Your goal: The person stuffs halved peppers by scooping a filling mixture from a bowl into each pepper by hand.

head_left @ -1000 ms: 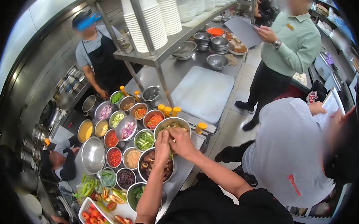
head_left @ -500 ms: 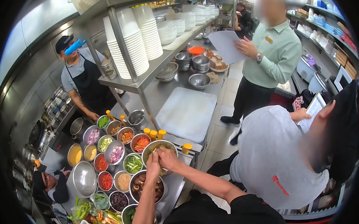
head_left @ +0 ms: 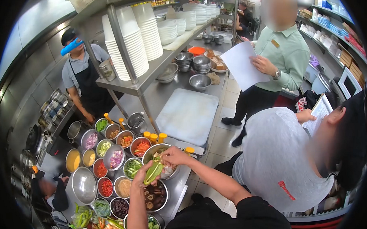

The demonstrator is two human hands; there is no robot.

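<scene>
My left hand [head_left: 142, 175] is closed around a green leafy vegetable [head_left: 153, 172], its blade tilted up toward the right. Close by, my right hand [head_left: 176, 156] has its fingers pinched together at the upper end of the greens; what lies between them is hidden. Both hands are over the rim of a steel bowl [head_left: 173, 173] with pale pieces in it. Under my left wrist stands a bowl of dark mushrooms [head_left: 155, 197]. A bowl of cut green vegetables [head_left: 132, 168] is just left of my left hand.
Several steel bowls of chopped ingredients crowd the left, including red chillies [head_left: 107, 188] and an empty-looking bowl [head_left: 86, 185]. A white cutting board [head_left: 187, 114] lies beyond. Stacked white tubs [head_left: 126, 48] fill the shelf. A person in grey [head_left: 274, 159] stands close at right.
My hands have drawn apart, the left moving down and left, bringing the leafy vegetable into view. The person in green has shifted the papers to the right and lower.
</scene>
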